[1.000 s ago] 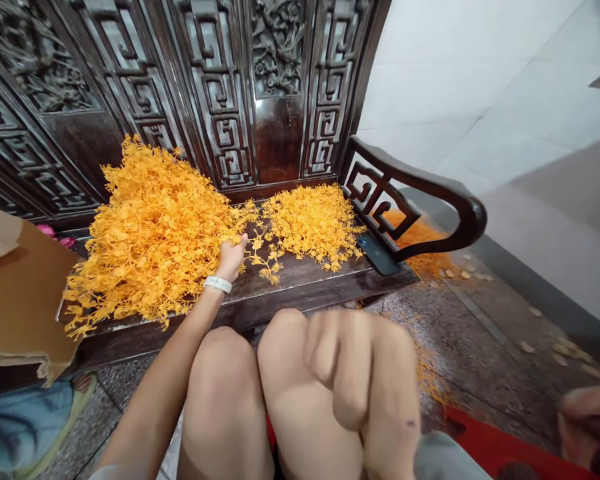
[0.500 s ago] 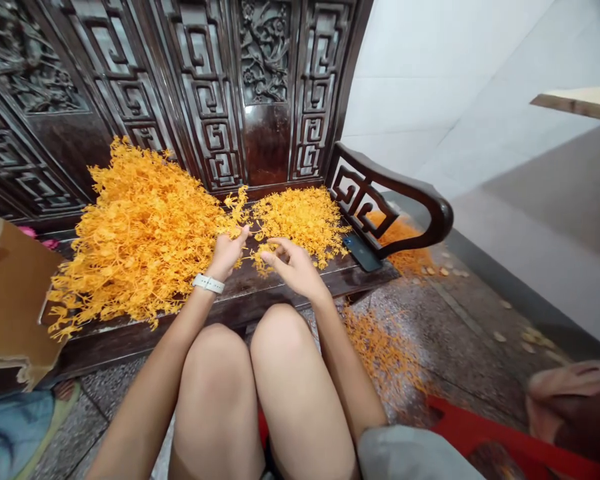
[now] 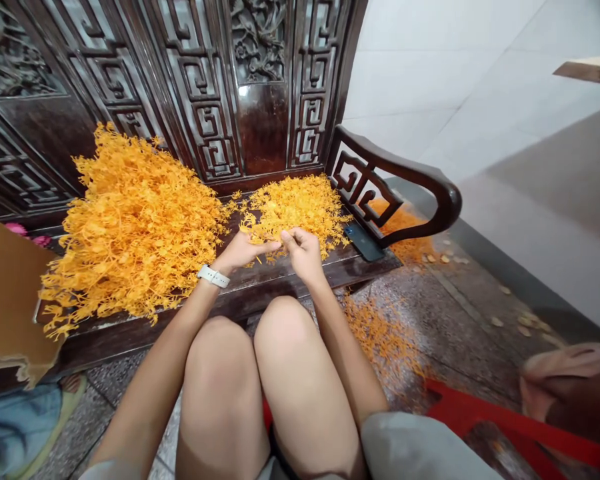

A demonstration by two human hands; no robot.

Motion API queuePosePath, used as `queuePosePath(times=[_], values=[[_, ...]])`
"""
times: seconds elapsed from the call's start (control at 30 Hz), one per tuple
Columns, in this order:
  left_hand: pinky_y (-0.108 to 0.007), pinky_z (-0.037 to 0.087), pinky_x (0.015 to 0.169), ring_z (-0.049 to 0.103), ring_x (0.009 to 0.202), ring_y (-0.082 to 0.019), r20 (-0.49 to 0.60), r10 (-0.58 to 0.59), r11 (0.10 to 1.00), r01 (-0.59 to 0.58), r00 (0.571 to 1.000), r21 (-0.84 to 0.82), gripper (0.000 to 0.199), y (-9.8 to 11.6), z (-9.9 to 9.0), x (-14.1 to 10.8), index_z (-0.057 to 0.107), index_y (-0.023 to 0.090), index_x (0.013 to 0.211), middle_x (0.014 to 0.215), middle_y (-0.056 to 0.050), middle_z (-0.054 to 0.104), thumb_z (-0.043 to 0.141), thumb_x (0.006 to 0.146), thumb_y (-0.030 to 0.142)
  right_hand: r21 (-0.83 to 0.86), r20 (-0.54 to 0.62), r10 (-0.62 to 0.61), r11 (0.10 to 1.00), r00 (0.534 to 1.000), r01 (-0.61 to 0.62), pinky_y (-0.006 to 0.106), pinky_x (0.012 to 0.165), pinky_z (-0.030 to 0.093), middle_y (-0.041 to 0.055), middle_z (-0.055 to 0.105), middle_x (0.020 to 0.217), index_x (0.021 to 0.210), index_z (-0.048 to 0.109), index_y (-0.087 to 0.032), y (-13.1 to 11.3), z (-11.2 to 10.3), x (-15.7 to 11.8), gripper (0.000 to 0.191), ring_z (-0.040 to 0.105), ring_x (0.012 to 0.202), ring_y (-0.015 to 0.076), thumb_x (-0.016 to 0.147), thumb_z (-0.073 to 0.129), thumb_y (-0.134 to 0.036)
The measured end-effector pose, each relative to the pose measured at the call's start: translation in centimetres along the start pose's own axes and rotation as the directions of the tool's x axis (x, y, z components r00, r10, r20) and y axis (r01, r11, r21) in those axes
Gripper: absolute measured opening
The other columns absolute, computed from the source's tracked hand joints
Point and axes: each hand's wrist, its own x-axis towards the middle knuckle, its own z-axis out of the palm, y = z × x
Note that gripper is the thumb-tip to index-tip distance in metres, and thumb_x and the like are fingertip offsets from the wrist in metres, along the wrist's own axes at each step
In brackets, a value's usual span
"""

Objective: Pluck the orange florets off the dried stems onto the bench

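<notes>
Right here, my right hand [image 3: 304, 255] is curled at the near edge of the small heap of orange, finely branching dried sprigs [image 3: 295, 203], fingertips drawn together. Whether they're pinching a sprig, I can't tell from this angle. My left hand [image 3: 243, 252] reaches across, flat and loose, holding nothing I can see, its fingers almost meeting my right hand. Off to the left sits the big, springy mound of the same brittle-looking orange sprigs [image 3: 135, 227], heaped far higher and spilling over the seat's front edge. Both heaps lie on a dark carved wooden bench [image 3: 285, 277], its polished back panels cut with angular key fretwork and its curved armrest [image 3: 405, 170] rising on the right. A black smartphone [image 3: 363, 241] lies flat just beside that arm. Down below, loose orange strands [image 3: 383, 333] scatter across the speckled terrazzo floor [image 3: 460, 320], and a brown cardboard flap [image 3: 5, 300] pokes in on the left, right up against the big mound.
</notes>
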Motion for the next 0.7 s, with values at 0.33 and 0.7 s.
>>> queuePosePath(times=[0.33, 0.7], values=[[-0.029, 0.049, 0.072, 0.061, 0.074, -0.016, 0.015, -0.046, 0.999, 0.046, 0.999, -0.003, 0.034, -0.7, -0.6, 0.0, 0.080, 0.014, 0.085, 0.083, -0.005, 0.074, 0.094, 0.071, 0.041, 0.130, -0.136, 0.098, 0.988, 0.986, -0.080, 0.028, 0.056, 0.029, -0.0040, 0.043, 0.058, 0.063, 0.049, -0.022, 1.6, 0.9, 0.2, 0.047, 0.036, 0.056, 0.0115, 0.092, 0.068, -0.053], [-0.029, 0.053, 0.079, 0.066, 0.080, -0.019, -0.295, 0.082, 0.993, -0.051, 0.952, 0.109, 0.018, -1.3, -1.2, 0.7, 0.074, 0.016, 0.078, 0.082, -0.006, 0.075, 0.088, 0.067, 0.020, 0.388, 0.447, -0.211, 0.921, 0.869, 0.025, 0.027, 0.054, 0.038, 0.0002, 0.056, 0.058, 0.065, 0.069, -0.020, -3.8, -1.5, -1.7, 0.045, 0.048, 0.053, 0.0112, 0.091, 0.075, -0.056]])
